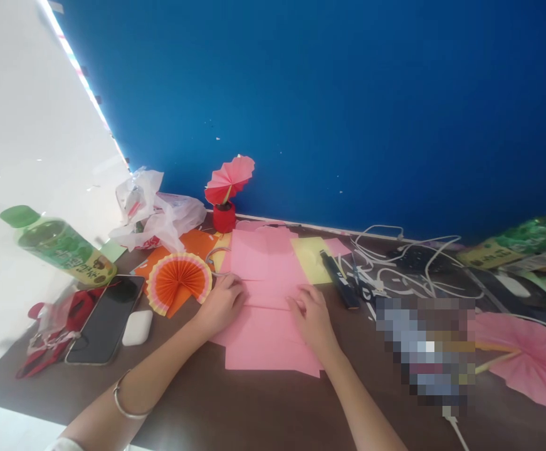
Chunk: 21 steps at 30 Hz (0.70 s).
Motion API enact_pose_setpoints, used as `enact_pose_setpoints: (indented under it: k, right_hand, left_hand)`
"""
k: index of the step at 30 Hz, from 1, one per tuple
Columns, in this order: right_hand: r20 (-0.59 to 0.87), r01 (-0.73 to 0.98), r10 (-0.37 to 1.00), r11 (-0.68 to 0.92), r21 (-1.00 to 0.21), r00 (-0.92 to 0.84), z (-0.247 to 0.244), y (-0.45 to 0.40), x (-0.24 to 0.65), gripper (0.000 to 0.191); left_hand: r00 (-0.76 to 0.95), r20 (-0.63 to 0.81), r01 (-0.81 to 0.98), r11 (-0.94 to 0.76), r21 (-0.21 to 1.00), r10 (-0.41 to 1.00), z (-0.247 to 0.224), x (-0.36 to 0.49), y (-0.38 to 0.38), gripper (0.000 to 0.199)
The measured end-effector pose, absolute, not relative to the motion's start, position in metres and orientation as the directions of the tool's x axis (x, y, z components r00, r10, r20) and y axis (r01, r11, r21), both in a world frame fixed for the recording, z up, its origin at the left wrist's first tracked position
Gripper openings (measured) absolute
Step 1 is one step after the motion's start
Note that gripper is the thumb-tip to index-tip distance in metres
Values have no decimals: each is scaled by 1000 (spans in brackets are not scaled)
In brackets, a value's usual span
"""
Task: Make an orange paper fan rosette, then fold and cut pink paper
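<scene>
A sheet of pink paper (267,338) lies on more pink sheets in front of me, with a crosswise fold line at its middle. At the left end of this fold, my left hand (224,302) presses on the paper with its fingers bent together. My right hand (311,313) pinches the paper at the fold's right end, thumb against fingers. Just left of my left hand is an orange, pink and yellow pleated paper fan (178,283). Yellow paper (314,258) shows from under the pink sheets, and a dark box cutter (339,280) rests right of it.
On the left are a green-capped bottle (66,247), a phone (108,321), a white earphone case (137,328) and a plastic bag (160,213). A pink paper flower (231,180) stands in a red pot (224,218). Scissors (363,288), white cables (430,263) and a pink fan (536,360) lie right.
</scene>
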State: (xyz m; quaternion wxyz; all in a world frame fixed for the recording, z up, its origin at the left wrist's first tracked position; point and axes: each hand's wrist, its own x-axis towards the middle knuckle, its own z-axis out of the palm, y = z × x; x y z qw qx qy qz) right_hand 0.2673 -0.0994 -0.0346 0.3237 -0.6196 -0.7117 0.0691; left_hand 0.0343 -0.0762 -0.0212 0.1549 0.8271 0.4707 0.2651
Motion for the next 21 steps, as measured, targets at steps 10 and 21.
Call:
enact_pose_setpoints:
  k: [10,21]
  right_hand:
    - [395,867,919,202,-456,-7,-39,-98,266,30]
    - [416,882,909,195,-429,1,-38,-98,264,33]
  left_hand:
    - [471,241,734,-529,426,848,-16,37,-71,22]
    - [479,185,766,-512,388,858,-17,38,-74,22]
